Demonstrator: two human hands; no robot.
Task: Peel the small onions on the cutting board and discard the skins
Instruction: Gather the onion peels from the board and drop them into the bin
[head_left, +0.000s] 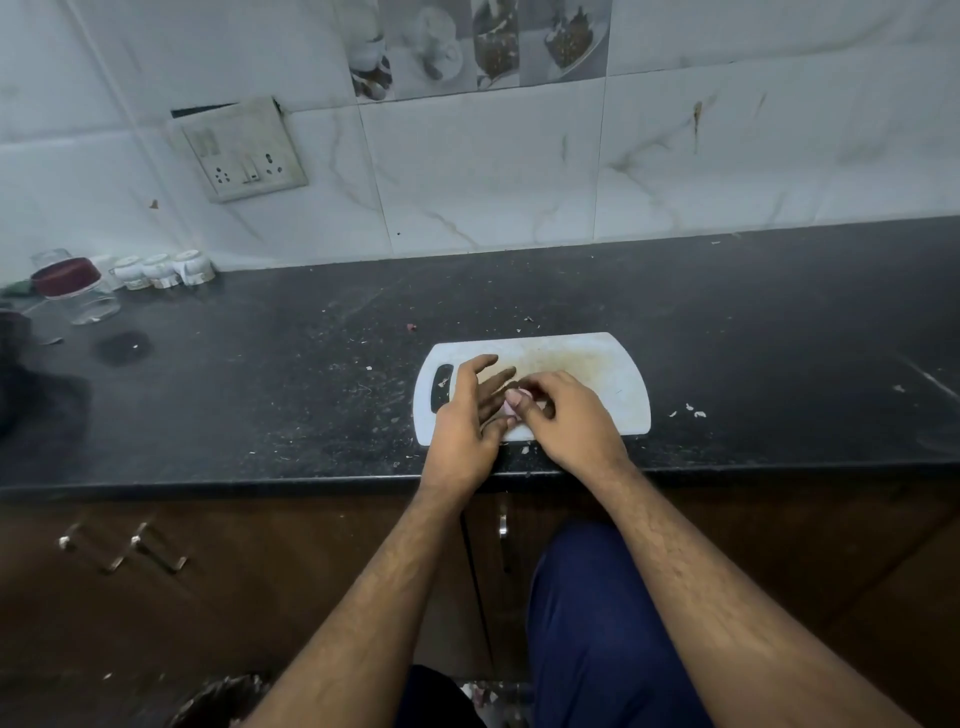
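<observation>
A white cutting board (597, 374) with a stained middle lies on the black counter near its front edge. Both hands meet over the board's left half. My right hand (566, 415) has its fingers curled and pinches a small pinkish onion (509, 408) with the thumb on top. My left hand (467, 410) lies beside it with fingers stretched out, and its thumb touches the onion from below. Most of the onion is hidden by the fingers.
Bits of skin (693, 412) lie on the counter right of the board. A clear jar with a dark red lid (78, 291) and small white containers (161, 270) stand at the back left. A bin (223, 701) sits on the floor below.
</observation>
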